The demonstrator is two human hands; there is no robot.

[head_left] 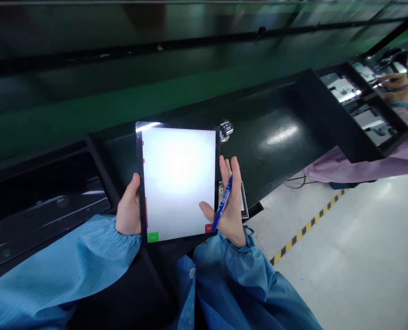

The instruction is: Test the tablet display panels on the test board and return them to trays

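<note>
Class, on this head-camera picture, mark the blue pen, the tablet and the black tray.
blue pen (223, 203): head view, on its barrel.
tablet (178, 183): head view, on its lit white screen.
black tray (331, 120): head view, on its outer wall.

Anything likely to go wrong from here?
The blue plastic marker pen in the right hand sits close to the lit white display panel with black frame, so it could mark the screen. The bare left hand grips only one edge; the panel might slip or pick up fingerprints.
</note>
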